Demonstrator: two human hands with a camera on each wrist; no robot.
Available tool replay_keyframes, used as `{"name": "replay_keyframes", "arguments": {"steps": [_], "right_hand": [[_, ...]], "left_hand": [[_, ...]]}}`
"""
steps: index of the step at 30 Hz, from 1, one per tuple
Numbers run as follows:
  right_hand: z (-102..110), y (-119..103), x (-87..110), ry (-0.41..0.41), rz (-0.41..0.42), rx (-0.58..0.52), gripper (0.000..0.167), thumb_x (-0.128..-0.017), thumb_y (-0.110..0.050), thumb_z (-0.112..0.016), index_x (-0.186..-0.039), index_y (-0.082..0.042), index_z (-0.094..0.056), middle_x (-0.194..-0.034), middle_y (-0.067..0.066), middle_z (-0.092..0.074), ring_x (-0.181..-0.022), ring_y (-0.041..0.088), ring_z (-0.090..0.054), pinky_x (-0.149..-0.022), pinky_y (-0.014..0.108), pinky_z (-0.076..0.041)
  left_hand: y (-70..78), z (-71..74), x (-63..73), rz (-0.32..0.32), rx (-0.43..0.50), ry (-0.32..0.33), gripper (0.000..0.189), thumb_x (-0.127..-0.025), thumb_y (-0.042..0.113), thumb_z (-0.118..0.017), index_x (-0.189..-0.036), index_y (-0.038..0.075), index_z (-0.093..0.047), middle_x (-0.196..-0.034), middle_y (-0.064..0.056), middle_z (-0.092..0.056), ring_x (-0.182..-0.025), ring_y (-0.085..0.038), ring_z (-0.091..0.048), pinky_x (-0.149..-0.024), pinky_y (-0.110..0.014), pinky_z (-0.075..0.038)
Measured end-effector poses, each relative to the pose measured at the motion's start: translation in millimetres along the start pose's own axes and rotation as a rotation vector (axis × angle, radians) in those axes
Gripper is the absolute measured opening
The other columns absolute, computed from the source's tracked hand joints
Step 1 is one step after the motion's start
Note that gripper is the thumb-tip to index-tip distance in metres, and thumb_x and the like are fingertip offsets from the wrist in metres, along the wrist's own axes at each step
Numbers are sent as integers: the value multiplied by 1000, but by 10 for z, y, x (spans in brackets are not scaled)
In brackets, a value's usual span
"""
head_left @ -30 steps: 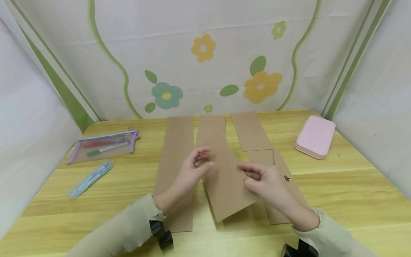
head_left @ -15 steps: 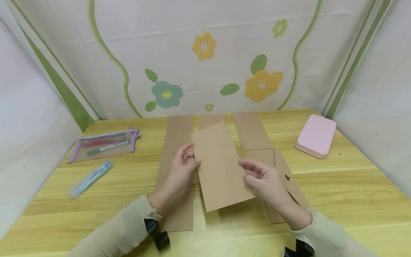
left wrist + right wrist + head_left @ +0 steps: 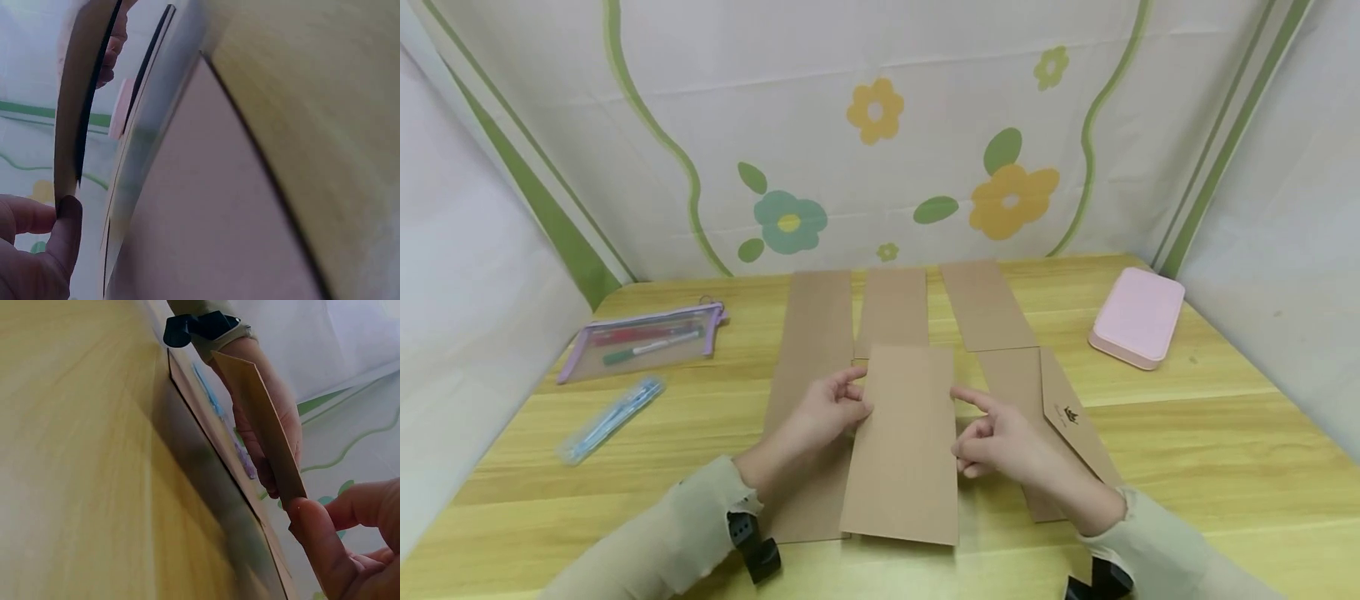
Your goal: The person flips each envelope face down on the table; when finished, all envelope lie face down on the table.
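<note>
In the head view, a plain brown kraft envelope (image 3: 910,450) is held lengthwise over the table's front middle. My left hand (image 3: 812,425) pinches its left edge between thumb and fingers, which the left wrist view shows close up. My right hand (image 3: 1007,442) holds the right edge, its thumb and curled fingers at the border and the index finger stretched along it. The right wrist view shows the envelope (image 3: 269,425) standing off the tabletop, edge towards the camera. Underneath, another brown kraft piece (image 3: 812,333) lies flat to the left, partly covered by my left hand.
Further kraft pieces lie behind, one in the middle (image 3: 891,312) and one to the right (image 3: 988,308). An envelope with a crown-printed flap (image 3: 1075,412) lies near my right forearm. A pink case (image 3: 1138,317) sits right; a mesh pencil pouch (image 3: 655,333) and clear blue pack (image 3: 613,419) sit left.
The envelope has been lifted, turned straight and drawn towards me, uncovering the middle kraft piece behind. My left hand has taken its left edge; my right index finger has straightened.
</note>
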State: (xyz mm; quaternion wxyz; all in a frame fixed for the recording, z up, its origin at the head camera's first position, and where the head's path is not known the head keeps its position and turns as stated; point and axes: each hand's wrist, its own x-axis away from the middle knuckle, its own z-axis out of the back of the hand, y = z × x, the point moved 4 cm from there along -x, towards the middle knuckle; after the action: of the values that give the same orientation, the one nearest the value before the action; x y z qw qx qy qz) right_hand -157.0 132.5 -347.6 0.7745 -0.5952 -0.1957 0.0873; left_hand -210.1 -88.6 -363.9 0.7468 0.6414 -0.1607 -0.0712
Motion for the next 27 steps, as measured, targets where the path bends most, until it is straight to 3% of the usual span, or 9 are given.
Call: {"name": "replay_keyframes", "arguments": {"steps": [5,10,14,20,27], "right_hand": [[-49,89,-64,-38,-46,-31,76,-81,4,-58,-144,6,-17,-72,8,-63,-61,14,-61,-60,26,-55],[-72,142,-104,-57,-72,-50,72,-80,7,-54,-142,10,-18,-72,8,-63,-59,13,-59,-59,26,-55],[-59,169,-127,-47,-81,-39,71,-80,7,-54,-142,10,-20,-71,8,-62,-58,13,-59,-57,26,-54],[-13,212,-156,-26,-101,-10,72,-80,5,-58,-142,9,-21,-69,7,-61,-59,14,-60,-58,26,-55],[27,222,-190,17,-73,71,71,-79,2,-63,-140,7,-27,-65,5,-60,-58,14,-58,-56,27,-53]], "left_hand": [[-12,19,43,29,-85,-22,58,-83,-8,-56,-137,-10,-34,-85,-9,-53,-69,-12,-48,-59,-20,-43],[-32,32,66,60,-160,-41,58,-83,-7,-57,-136,-13,-33,-79,-6,-52,-68,-11,-52,-64,-23,-50],[-39,17,69,54,-202,-78,60,-83,-6,-58,-135,-17,-31,-76,-6,-55,-68,-10,-57,-68,-27,-54],[-38,-19,46,26,-300,-128,61,-81,-5,-60,-133,-20,-30,-74,-8,-61,-61,-12,-60,-61,-28,-54],[-20,-41,14,9,-430,-131,62,-79,-2,-63,-131,-19,-35,-62,-4,-61,-53,-9,-55,-55,-21,-46]]}}
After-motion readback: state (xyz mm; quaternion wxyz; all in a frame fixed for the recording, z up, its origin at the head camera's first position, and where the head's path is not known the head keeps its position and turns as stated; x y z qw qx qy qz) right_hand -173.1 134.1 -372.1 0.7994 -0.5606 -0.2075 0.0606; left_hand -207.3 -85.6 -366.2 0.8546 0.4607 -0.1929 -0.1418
